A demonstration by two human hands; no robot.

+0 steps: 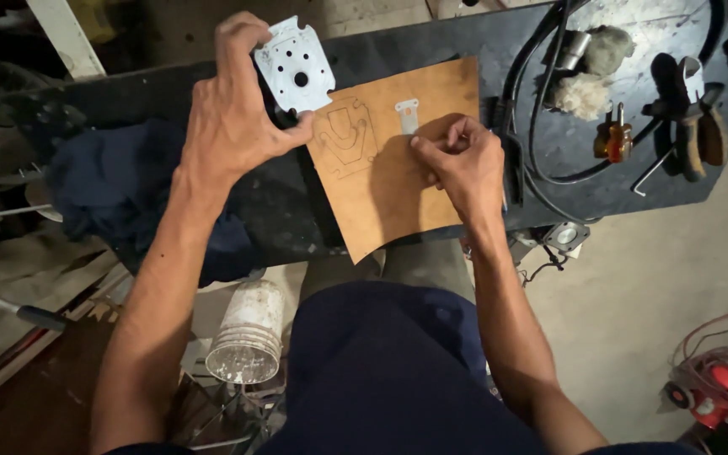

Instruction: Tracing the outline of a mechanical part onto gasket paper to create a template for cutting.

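Now, the left hand (233,118) pinches a pale metal plate (297,66) with holes, lifted above the bench; the right hand (461,160) closes fingertips on a small metal tab (408,115) pressed flat onto the brown sheet (398,181); black cables (541,109), screwdriver (618,139) and pliers (693,126) crowd the right.

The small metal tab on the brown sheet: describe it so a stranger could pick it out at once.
On the dark workbench lies a brown sheet with pencilled outlines. Near its upper edge, just above the right hand, sits the metal tab. It is small, narrow and grey, unlike the large perforated plate held in the left hand.
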